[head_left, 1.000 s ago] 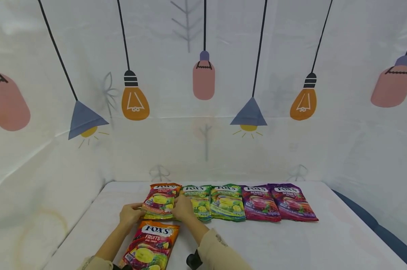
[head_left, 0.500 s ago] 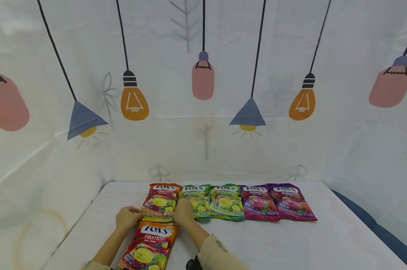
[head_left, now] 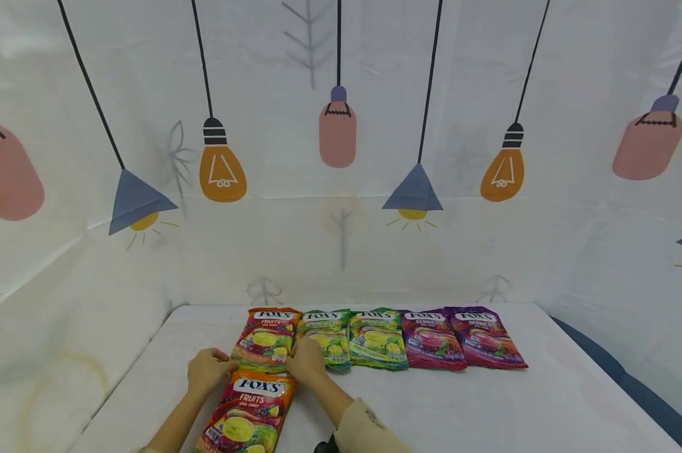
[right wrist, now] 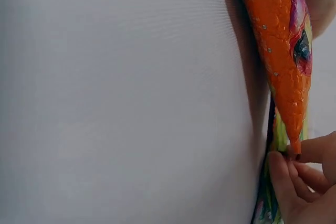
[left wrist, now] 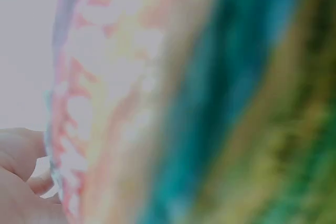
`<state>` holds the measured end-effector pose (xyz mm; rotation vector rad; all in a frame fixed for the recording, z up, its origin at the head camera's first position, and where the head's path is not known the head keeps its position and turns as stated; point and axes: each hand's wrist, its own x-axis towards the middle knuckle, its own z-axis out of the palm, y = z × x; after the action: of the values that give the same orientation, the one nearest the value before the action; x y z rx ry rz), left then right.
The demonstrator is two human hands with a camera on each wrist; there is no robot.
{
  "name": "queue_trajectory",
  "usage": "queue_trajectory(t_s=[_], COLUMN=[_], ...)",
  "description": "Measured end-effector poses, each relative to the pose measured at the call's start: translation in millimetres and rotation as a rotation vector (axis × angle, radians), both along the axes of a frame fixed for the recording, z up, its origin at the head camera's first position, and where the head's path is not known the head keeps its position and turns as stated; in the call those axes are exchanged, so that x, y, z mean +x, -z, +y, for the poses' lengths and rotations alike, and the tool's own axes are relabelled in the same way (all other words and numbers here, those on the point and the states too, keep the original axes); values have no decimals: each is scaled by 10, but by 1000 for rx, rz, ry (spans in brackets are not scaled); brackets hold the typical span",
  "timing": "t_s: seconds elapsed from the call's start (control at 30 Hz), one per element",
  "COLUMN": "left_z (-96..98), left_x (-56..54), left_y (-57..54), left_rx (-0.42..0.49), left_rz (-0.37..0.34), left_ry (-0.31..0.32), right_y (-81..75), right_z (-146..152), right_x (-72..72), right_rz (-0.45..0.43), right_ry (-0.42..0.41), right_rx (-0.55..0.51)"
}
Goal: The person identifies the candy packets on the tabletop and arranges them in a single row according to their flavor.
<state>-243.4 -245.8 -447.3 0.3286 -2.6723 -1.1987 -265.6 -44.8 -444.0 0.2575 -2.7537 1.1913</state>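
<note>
In the head view, an orange Fox's Fruits candy bag [head_left: 265, 340] lies at the left end of a back row of bags. My left hand [head_left: 207, 371] pinches its lower left edge. My right hand [head_left: 307, 362] holds its lower right edge, overlapping the neighbouring green Springtea bag [head_left: 336, 346]. A second orange Fruits bag [head_left: 247, 412] lies nearer me, between my forearms, its top close to the first bag's bottom. In the right wrist view, my right thumb and fingers [right wrist: 283, 182] meet at a bag's edge. A blurred bag [left wrist: 157, 98] fills most of the left wrist view.
Right of the first green bag, the row continues with another green bag [head_left: 377, 340] and two purple Berries bags [head_left: 431, 340]. The white table [head_left: 488, 409] ends at a white curtain [head_left: 341, 251] printed with lamps behind.
The back orange bag has slid slightly toward me and left, its lower edge coming close to the front orange bag. Both hands have moved with it.
</note>
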Motion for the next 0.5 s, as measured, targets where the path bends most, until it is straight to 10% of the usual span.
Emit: queue_trajectory(t_s=[0.5], left_z=[-77], left_x=[236], left_y=[-48], left_rx=[249], left_rz=[-154], left_ry=[96], right_y=[-12], right_z=[140], right_x=[201], right_rz=[55], right_ry=[-118], right_rx=[-205])
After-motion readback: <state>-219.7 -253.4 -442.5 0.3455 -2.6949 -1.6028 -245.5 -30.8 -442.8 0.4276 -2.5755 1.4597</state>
